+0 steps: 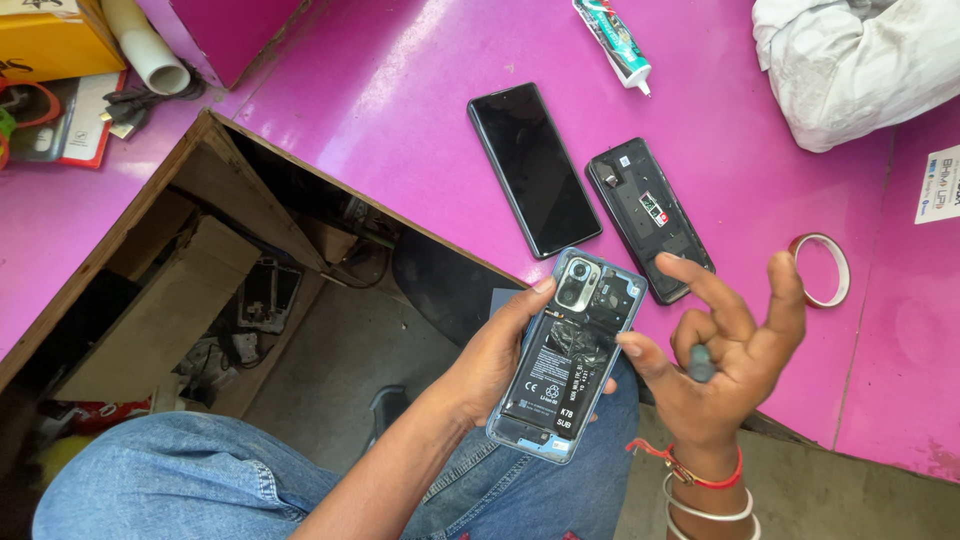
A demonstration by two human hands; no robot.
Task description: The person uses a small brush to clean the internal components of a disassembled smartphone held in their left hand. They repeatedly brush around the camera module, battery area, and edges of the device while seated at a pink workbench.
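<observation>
My left hand [495, 355] grips an opened smartphone [570, 355] with its back cover off, so the black battery and camera module show inside a light blue frame. My right hand [725, 350] is just right of the phone, fingers spread, with a small dark tool handle [702, 362] tucked in the palm. On the pink table beyond lie a black phone [533, 168] face up and a black back cover [650, 220] inside up.
A roll of tape [822, 268] lies right of the back cover. A glue tube [615, 45] and a white cloth bundle [860, 65] sit at the far edge. An open wooden compartment [200, 290] holds cardboard and parts at left. My jeans-clad knee [180, 480] is below.
</observation>
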